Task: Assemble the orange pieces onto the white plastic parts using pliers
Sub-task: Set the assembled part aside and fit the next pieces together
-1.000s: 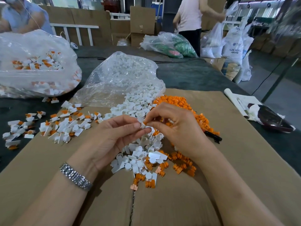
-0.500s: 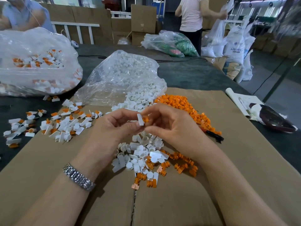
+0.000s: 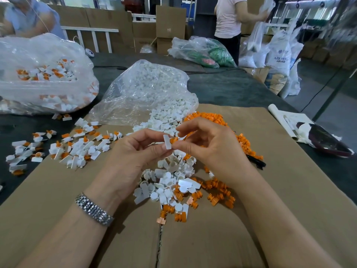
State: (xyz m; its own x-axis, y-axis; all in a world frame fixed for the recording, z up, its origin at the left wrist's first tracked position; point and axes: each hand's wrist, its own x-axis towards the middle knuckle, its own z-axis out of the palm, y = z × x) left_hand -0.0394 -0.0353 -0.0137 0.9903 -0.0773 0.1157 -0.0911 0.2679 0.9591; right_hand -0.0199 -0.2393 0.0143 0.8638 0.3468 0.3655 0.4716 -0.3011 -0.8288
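Your left hand [image 3: 135, 151] pinches a white part [image 3: 167, 142] upright above the mixed pile [image 3: 173, 182] on the cardboard [image 3: 289, 190]; your right hand [image 3: 210, 147] pinches the orange piece [image 3: 173, 140] against its right side. Loose orange pieces [image 3: 212, 117] lie just far of your right hand, white parts spill from the clear bag [image 3: 143, 93] far of centre, and assembled ones [image 3: 77, 146] lie left. Pliers [image 3: 256, 163] lie right, just beside your right wrist, mostly hidden.

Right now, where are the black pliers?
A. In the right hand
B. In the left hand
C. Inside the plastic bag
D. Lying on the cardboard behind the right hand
D. The black pliers lie on the cardboard just behind the right hand, while both hands pinch a small white part with an orange piece.
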